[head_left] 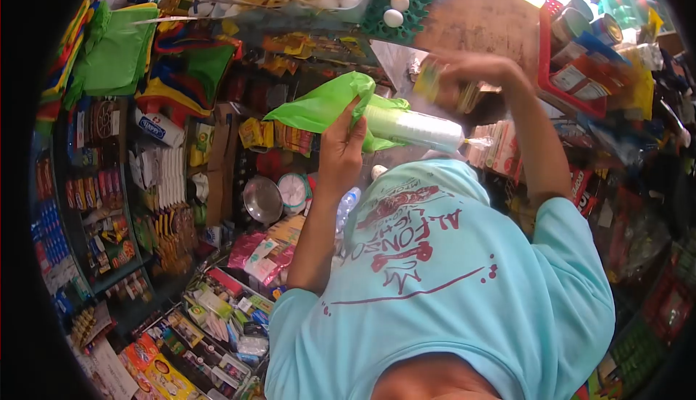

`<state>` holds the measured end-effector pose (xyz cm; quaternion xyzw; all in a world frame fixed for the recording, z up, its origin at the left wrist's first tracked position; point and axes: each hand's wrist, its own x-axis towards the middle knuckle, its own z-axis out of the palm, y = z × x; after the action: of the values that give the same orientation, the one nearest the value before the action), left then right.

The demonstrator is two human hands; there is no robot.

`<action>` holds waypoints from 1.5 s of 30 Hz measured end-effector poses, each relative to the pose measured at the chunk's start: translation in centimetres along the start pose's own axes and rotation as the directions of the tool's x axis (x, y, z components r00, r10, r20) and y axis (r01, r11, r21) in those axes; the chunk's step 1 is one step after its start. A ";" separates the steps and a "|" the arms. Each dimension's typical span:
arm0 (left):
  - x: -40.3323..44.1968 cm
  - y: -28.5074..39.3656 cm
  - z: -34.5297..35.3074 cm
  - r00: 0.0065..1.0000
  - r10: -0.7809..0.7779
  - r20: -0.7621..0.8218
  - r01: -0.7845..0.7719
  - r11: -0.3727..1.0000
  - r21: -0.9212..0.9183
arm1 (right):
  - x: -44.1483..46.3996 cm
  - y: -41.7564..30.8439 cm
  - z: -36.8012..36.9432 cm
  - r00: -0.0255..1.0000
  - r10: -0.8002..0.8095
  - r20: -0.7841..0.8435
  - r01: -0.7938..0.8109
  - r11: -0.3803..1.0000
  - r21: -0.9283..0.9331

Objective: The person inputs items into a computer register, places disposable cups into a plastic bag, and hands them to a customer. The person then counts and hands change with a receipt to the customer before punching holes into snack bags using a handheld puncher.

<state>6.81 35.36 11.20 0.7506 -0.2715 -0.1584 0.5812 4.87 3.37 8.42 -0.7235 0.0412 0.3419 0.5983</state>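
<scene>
My left hand (342, 145) is closed on a bright green plastic bag (319, 106), in front of my chest. A stack of clear plastic cups (413, 125) in a see-through sleeve lies sideways, partly inside the bag, its wrapped end pointing right. Above the cups, motion smears my right hand (471, 74). A yellow packet (428, 83), equally blurred, shows at its fingertips and seems to be held there; its print cannot be read.
White eggs (394, 18) sit in a green tray on the wooden counter (478, 19). A red basket (544, 59) of goods stands at right. Packed shelves (105, 204) line the left, beside hanging green bags (116, 52). A metal bowl (262, 199) is lower left.
</scene>
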 end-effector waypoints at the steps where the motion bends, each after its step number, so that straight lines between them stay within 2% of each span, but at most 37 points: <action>1: -0.2 0.1 0.1 0.999 -0.028 0.038 0.030 0.998 -0.046 | 0.3 -0.8 2.8 0.989 -0.069 0.128 0.071 0.997 -0.006; 2: -0.4 0.3 0.3 0.995 -0.054 0.079 0.061 0.994 -0.091 | 2.3 0.3 5.2 0.956 -0.122 0.265 0.113 0.992 0.049; 3: -0.7 0.5 0.4 0.990 -0.077 0.122 0.093 0.987 -0.134 | 4.8 1.3 7.0 0.922 -0.067 0.381 0.054 0.998 0.045; 4: -1.1 1.1 0.4 0.977 -0.110 0.184 0.133 0.984 -0.121 | 7.4 2.0 8.4 0.909 -0.036 0.414 0.038 0.999 0.003; 5: -1.6 1.9 0.3 0.960 -0.146 0.239 0.175 0.979 -0.105 | 12.8 6.9 9.8 0.902 -0.160 0.402 0.110 0.983 0.144; 6: -2.2 2.4 0.1 0.940 -0.181 0.288 0.213 0.973 -0.085 | 14.4 6.8 10.9 0.904 -0.124 0.408 0.062 0.985 0.162; 8: -3.3 2.2 0.4 0.939 -0.155 0.306 0.186 0.980 -0.074 | 16.5 5.8 12.7 0.910 -0.107 0.400 0.041 0.984 0.171; 11: -3.9 2.3 0.4 0.936 -0.143 0.320 0.162 0.986 -0.033 | 18.1 4.3 14.2 0.920 -0.126 0.371 0.097 0.991 0.095; 12: -4.1 2.3 0.2 0.938 -0.166 0.304 0.185 0.982 -0.035 | 18.2 3.8 14.5 0.919 -0.162 0.360 0.154 0.987 0.052; 13: -4.4 2.1 -0.5 0.946 -0.186 0.266 0.210 0.975 -0.067 | 18.1 3.5 14.6 0.900 -0.268 0.344 0.293 0.956 -0.020; 14: -4.7 2.1 -1.4 0.966 -0.166 0.197 0.188 0.977 -0.103 | 17.8 3.4 14.3 0.836 -0.444 0.322 0.504 0.854 -0.132; 15: -5.0 2.1 -2.3 0.981 -0.144 0.127 0.162 0.977 -0.137 | 16.8 3.1 14.0 0.730 -0.619 0.289 0.682 0.685 -0.258; 16: -4.9 2.1 -3.5 0.997 -0.078 0.027 0.082 0.983 -0.166 | 14.6 1.2 13.7 0.952 -0.140 0.274 0.259 0.845 -0.467; 17: -4.7 1.1 -4.8 0.996 -0.086 -0.001 0.084 0.972 -0.221 | 8.8 -3.4 12.6 0.972 0.084 0.221 0.090 0.731 -0.676; 18: -4.6 -0.1 -6.0 0.995 -0.094 -0.027 0.083 0.957 -0.279 | 8.2 -3.1 11.8 0.928 0.336 0.162 -0.042 0.526 -0.850; 19: -4.7 -1.1 -6.8 0.986 -0.151 -0.070 0.115 0.923 -0.367 | 7.7 -0.8 10.8 0.914 0.395 0.092 -0.075 0.387 -0.919; 20: -4.8 -1.9 -7.5 0.972 -0.210 -0.104 0.141 0.879 -0.455 | 6.6 0.8 9.8 0.930 0.366 0.041 -0.081 0.312 -0.947; 21: -4.9 -2.8 -7.8 0.954 -0.272 -0.130 0.161 0.825 -0.541 | 4.3 -2.1 9.8 0.881 0.472 0.010 -0.171 0.339 -0.925; 24: -4.5 -6.1 -7.8 0.955 -0.224 -0.193 0.114 0.881 -0.459 | 2.4 -4.5 10.0 0.837 0.537 0.107 -0.145 0.406 -0.902; 25: -4.3 -6.6 -7.6 0.949 -0.190 -0.253 0.087 0.925 -0.369 | 2.2 -3.9 9.9 0.859 0.471 0.202 -0.072 0.502 -0.862; 28: -3.7 -7.1 -8.1 0.957 -0.065 -0.282 0.064 0.998 -0.013 | 1.0 -6.3 9.7 0.874 0.437 0.211 -0.242 0.770 -0.591; 29: -3.6 -7.3 -8.1 0.955 -0.121 -0.270 0.118 0.993 -0.027 | 0.1 -7.3 9.6 0.880 0.425 0.210 -0.290 0.833 -0.471; 31: -3.5 -7.6 -8.1 0.941 -0.232 -0.248 0.227 0.973 -0.049 | -2.4 -10.2 9.1 0.942 0.163 0.295 0.043 0.811 -0.584; 32: -3.3 -7.6 -8.0 0.948 -0.220 -0.229 0.204 0.975 -0.094 | -3.4 -10.9 9.1 0.936 0.030 0.351 0.208 0.756 -0.621; 33: -2.9 -7.5 -7.9 0.956 -0.204 -0.210 0.178 0.974 -0.137 | -4.4 -10.7 9.7 0.956 -0.120 0.266 0.258 0.775 -0.577; 34: -2.2 -6.1 -7.7 0.964 -0.185 -0.191 0.150 0.972 -0.181 | -5.0 -10.6 10.3 0.958 -0.206 0.197 0.285 0.724 -0.628; 35: -2.0 -4.3 -7.7 0.968 -0.226 -0.111 0.190 0.946 -0.263 | -5.3 -10.5 10.9 0.947 -0.295 0.131 0.302 0.668 -0.680; 36: -1.9 -2.4 -7.5 0.983 -0.184 0.004 0.177 0.938 -0.299 | -5.3 -10.2 11.3 0.921 -0.384 0.069 0.309 0.609 -0.731; 37: -1.9 -0.9 -7.1 0.984 -0.136 0.119 0.169 0.927 -0.336 | -5.1 -9.6 11.4 0.775 -0.631 0.045 0.458 0.510 -0.728; 38: -1.6 0.5 -6.7 0.970 -0.080 0.230 0.164 0.914 -0.372 | -5.3 -9.8 11.4 0.724 -0.689 0.016 0.481 0.488 -0.728; 39: -0.9 1.6 -6.1 0.958 -0.017 0.286 0.113 0.940 -0.323 | -5.5 -10.2 11.3 0.667 -0.745 -0.011 0.503 0.461 -0.731; 40: -0.1 2.7 -5.4 0.942 0.002 0.335 0.114 0.938 -0.326 | -5.9 -10.7 11.2 0.602 -0.797 -0.037 0.525 0.430 -0.734; 41: 0.8 3.8 -4.8 0.922 0.023 0.385 0.114 0.938 -0.327 | -6.5 -11.3 11.0 0.601 -0.793 -0.098 0.492 0.464 -0.737; 42: 1.7 4.7 -4.0 0.899 0.046 0.436 0.110 0.939 -0.326 | -6.8 -11.7 10.7 0.551 -0.823 -0.137 0.492 0.453 -0.743; 44: 3.5 6.2 -2.3 0.902 0.177 0.394 -0.062 0.956 -0.287 | -7.5 -12.6 10.3 0.436 -0.873 -0.217 0.484 0.431 -0.762; 45: 4.6 7.9 -1.6 0.882 0.256 0.396 -0.147 0.947 -0.285 | -7.9 -13.2 10.3 0.451 -0.840 -0.303 0.477 0.513 -0.714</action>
<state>9.67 32.48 19.60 0.5866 -0.4479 -0.2898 0.6093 0.46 13.50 23.29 -0.8774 -0.1606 -0.1950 0.4079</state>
